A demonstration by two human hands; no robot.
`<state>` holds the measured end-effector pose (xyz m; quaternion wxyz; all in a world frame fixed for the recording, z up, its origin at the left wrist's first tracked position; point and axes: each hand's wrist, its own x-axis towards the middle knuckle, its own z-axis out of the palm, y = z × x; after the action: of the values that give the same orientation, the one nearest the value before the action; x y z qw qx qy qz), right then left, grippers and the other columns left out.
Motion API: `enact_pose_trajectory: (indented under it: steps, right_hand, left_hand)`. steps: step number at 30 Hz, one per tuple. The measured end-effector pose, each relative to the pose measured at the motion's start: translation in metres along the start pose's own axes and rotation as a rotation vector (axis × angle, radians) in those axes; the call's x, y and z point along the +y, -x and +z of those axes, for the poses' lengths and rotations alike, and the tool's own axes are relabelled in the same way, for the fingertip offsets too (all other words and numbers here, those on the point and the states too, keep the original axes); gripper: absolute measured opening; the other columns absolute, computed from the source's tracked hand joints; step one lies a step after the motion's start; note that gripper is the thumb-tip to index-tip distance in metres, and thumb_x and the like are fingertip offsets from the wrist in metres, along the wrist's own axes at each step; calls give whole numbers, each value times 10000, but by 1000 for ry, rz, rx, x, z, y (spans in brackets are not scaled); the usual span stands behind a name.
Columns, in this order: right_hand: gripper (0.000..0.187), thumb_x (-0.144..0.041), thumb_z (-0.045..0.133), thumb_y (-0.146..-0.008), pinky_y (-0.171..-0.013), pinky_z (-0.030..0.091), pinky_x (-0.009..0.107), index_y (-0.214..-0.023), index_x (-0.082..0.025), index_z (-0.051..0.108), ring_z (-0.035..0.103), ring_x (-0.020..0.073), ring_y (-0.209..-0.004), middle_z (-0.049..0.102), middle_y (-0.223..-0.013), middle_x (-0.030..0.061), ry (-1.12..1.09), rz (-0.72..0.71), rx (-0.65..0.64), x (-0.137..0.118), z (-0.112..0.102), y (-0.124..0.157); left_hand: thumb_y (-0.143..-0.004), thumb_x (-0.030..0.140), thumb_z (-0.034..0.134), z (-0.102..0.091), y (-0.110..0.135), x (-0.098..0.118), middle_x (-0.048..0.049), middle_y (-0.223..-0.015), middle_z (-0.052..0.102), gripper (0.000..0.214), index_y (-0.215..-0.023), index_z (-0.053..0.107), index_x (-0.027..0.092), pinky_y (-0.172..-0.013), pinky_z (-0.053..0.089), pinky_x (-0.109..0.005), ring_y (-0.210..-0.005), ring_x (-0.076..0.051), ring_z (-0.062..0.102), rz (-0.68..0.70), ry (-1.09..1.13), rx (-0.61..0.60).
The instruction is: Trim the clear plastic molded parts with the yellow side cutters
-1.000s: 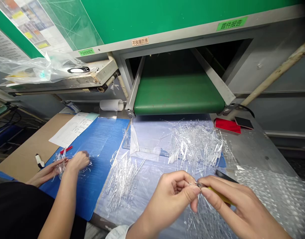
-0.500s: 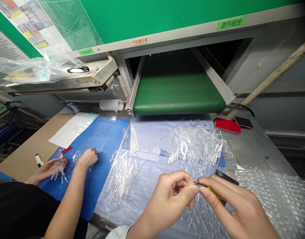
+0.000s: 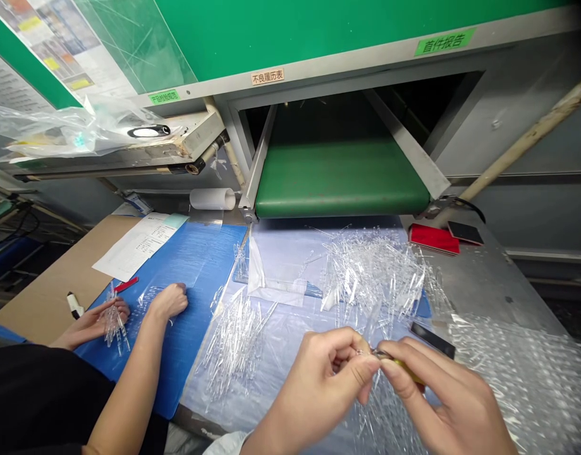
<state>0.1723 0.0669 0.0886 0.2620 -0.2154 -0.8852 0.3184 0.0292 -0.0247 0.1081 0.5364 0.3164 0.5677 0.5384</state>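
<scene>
My left hand (image 3: 325,382) is closed in a pinch on a thin clear plastic piece (image 3: 373,321), which sticks up above the fingertips. In my right hand (image 3: 444,392) is a small yellow-handled tool (image 3: 412,373) with a dark metal tip; its kind is mostly hidden by the fingers. The tip meets the clear piece at the left fingertips. Behind my hands lies a large heap of clear plastic pieces (image 3: 375,268). More such pieces lie below them, and a smaller pile (image 3: 233,344) is to the left.
A green conveyor belt (image 3: 342,170) ends above the bench. Bubble wrap (image 3: 532,373), a black flat object (image 3: 432,340) and a red pad (image 3: 434,238) are at right. On the left, a co-worker's hands (image 3: 169,300) are over a blue mat (image 3: 190,316), one holding clear pieces.
My hands stay almost in place, with the right hand and its tool shifted slightly down and the black flat object more exposed. The co-worker's bunch of clear pieces has turned slightly.
</scene>
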Motion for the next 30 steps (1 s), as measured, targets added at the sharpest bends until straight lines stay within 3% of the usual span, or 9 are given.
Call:
enact_pose_trajectory:
  steps: [4,6,12,18,30]
  right_hand:
    - [320,-300,386,-970,-469,408,220,-727,-236,583,554,114,-517,577,-617,-30,-146,117,-326,-2,-11,-8]
    - [362,-314,362,-977,-497,415,225,-709,-243,594,559,120,-536,577,-617,-29,-168,119,-372,-4,-14,-9]
    - [302,-295,384,-969,-485,427,211,-742,-231,571,561,117,-530,580,-623,-29,-151,145,-300,-6,-12,-5]
    - [256,-264,408,-959,-446,430,198,-774,-224,581,568,108,-501,591,-616,-33,-96,65,-236,-8,-12,-9]
    - [263,-288,413,-953,-428,406,204,-768,-232,591,537,100,-465,565,-589,-39,-97,47,-193,-16,-13,-11]
  left_hand:
    - [-835,291,593,1,0,-2,43,-507,496,219,-684,510,157,-525,316,-206,-483,-70,417,-16,109,-20]
    - [-837,328,601,1,0,-2,32,-525,517,234,-704,520,153,-550,337,-208,-501,-74,441,-6,162,-41]
    - [-834,367,613,1,-1,-2,38,-526,526,258,-727,512,155,-539,336,-191,-478,-56,416,-21,288,-87]
    - [-826,363,617,1,-1,0,37,-527,527,255,-719,503,161,-533,340,-194,-489,-66,439,-39,287,-77]
    - [-839,286,596,-2,3,-2,41,-530,507,193,-710,540,154,-530,331,-208,-504,-72,452,16,131,-38]
